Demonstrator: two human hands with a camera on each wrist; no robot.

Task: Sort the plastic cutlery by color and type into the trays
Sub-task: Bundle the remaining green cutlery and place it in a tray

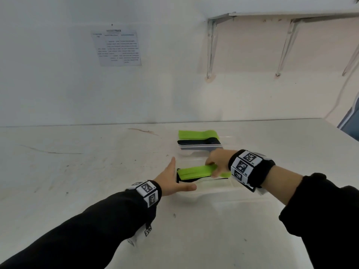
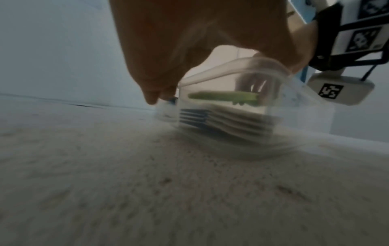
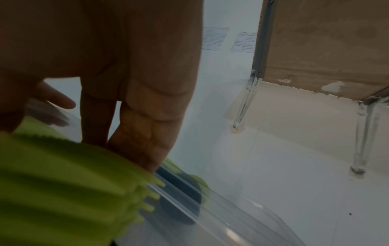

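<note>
Two clear trays stand on the white table. In the head view the far tray point(image 1: 202, 150) holds a row of green cutlery point(image 1: 196, 134) and dark cutlery point(image 1: 198, 142). My right hand point(image 1: 212, 168) grips a bunch of green forks point(image 1: 194, 171) over the near tray point(image 1: 213, 191), above dark cutlery point(image 1: 186, 180) lying in it. My left hand point(image 1: 174, 176) is open, fingers straight, against that tray's left end. In the left wrist view the green forks point(image 2: 223, 97) show through the tray wall point(image 2: 231, 83). The right wrist view shows the forks point(image 3: 63, 183) under my fingers point(image 3: 143, 133).
The white table point(image 1: 77, 162) is scratched and runs to a white wall. A printed sheet point(image 1: 116, 46) hangs on the wall. A shelf on metal brackets point(image 1: 211, 45) is mounted at the upper right, well above the trays.
</note>
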